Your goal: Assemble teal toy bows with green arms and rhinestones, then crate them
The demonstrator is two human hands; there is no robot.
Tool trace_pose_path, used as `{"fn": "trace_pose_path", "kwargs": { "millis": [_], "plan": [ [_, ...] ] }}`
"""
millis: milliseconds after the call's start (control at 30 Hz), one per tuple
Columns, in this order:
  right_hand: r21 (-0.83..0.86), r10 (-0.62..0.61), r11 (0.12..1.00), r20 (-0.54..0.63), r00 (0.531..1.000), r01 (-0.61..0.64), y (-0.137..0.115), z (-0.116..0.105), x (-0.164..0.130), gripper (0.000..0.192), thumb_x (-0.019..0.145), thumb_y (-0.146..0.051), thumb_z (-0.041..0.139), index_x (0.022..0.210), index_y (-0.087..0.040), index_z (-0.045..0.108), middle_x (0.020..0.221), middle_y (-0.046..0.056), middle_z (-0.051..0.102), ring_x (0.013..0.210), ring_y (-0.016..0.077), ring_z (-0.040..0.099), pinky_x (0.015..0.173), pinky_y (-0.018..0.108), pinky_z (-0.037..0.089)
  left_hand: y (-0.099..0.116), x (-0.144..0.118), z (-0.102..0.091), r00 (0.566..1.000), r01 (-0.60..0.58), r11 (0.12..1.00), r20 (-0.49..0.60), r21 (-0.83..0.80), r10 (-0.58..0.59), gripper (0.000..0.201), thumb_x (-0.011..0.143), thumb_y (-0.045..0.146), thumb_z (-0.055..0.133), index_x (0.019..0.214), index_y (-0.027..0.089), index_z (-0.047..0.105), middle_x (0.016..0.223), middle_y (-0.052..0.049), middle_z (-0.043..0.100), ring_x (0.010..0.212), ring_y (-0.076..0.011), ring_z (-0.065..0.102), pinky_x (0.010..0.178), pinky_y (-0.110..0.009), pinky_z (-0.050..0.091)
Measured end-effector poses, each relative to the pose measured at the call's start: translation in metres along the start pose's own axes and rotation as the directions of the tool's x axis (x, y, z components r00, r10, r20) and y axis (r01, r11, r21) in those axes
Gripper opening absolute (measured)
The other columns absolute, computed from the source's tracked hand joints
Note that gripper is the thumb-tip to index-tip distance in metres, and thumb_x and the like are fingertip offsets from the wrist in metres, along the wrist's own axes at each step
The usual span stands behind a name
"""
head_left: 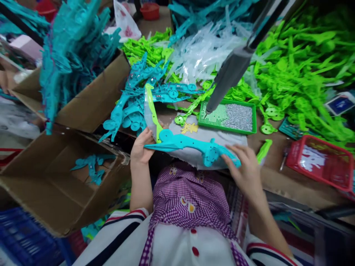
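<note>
At the far left an open box (52, 192) holds a few teal pieces (93, 168). Beside it, the left hand (142, 147) pinches the pointed end of a long teal part (191, 146), fingers closed on it, with a green strip (152, 111) rising from the same grip. The part lies across a grey pad (216, 135) on the tabletop (280, 173), just in front of the person. The right hand (244, 168) rests its loosely spread fingers on the part's other end. Behind sits a green tray (251, 129) of silver bits, a grey tool (230, 74) over it, then a red basket (318, 162).
</note>
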State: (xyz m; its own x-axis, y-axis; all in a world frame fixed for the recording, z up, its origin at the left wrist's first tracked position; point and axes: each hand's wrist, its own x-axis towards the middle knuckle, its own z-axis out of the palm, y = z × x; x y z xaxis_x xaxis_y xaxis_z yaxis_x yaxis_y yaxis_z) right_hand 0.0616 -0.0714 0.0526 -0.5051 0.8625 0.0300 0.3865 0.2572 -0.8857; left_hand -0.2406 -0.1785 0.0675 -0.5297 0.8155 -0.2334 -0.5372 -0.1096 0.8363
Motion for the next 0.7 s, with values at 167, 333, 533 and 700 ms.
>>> {"fn": "trace_pose_path", "kwargs": {
  "millis": [167, 333, 533, 700],
  "plan": [
    [0.683, 0.153, 0.573, 0.455, 0.877, -0.454, -0.036, 0.121, -0.007, 0.045, 0.077, -0.064, 0.071, 0.101, -0.025, 0.072, 0.103, 0.007, 0.075, 0.080, 0.0186, 0.069, 0.071, 0.033, 0.058, -0.012, 0.014, 0.002, 0.990, 0.122, 0.986, -0.055, -0.114, -0.129, 0.039, 0.080, 0.016, 0.059, 0.118, 0.017, 0.069, 0.107, -0.008, 0.077, 0.115, -0.0262, 0.068, 0.102, -0.039, 0.054],
    [0.856, 0.292, 0.178, 0.426, 0.856, -0.486, -0.044, 0.178, 0.027, 0.046, 0.060, -0.051, 0.088, 0.093, -0.022, 0.071, 0.092, 0.002, 0.077, 0.083, 0.0207, 0.071, 0.076, 0.035, 0.062, -0.019, 0.007, -0.005, 0.974, 0.179, 0.969, -0.105, -0.172, -0.199, 0.047, 0.077, 0.010, 0.060, 0.123, 0.017, 0.065, 0.102, -0.006, 0.078, 0.108, -0.0236, 0.072, 0.101, -0.037, 0.055],
    [0.822, 0.368, 0.088, 0.498, 0.785, -0.563, -0.042, 0.171, 0.017, 0.044, 0.060, -0.037, 0.089, 0.096, -0.021, 0.070, 0.091, 0.001, 0.078, 0.086, 0.0204, 0.073, 0.083, 0.039, 0.063, -0.027, -0.002, -0.011, 0.956, 0.188, 0.938, -0.165, -0.292, -0.243, 0.046, 0.073, 0.006, 0.060, 0.117, 0.018, 0.066, 0.096, -0.003, 0.077, 0.092, -0.0178, 0.074, 0.094, -0.029, 0.056],
    [0.830, 0.433, 0.121, 0.450, 0.781, -0.545, -0.041, 0.174, 0.014, 0.044, 0.056, -0.039, 0.092, 0.087, -0.019, 0.069, 0.086, 0.001, 0.078, 0.076, 0.0188, 0.073, 0.071, 0.035, 0.065, -0.032, 0.000, -0.004, 0.930, 0.119, 0.909, -0.275, -0.400, -0.243, 0.017, 0.083, 0.021, 0.061, 0.097, 0.014, 0.068, 0.081, -0.003, 0.074, 0.073, -0.0131, 0.071, 0.073, -0.022, 0.056]
  ]
}}
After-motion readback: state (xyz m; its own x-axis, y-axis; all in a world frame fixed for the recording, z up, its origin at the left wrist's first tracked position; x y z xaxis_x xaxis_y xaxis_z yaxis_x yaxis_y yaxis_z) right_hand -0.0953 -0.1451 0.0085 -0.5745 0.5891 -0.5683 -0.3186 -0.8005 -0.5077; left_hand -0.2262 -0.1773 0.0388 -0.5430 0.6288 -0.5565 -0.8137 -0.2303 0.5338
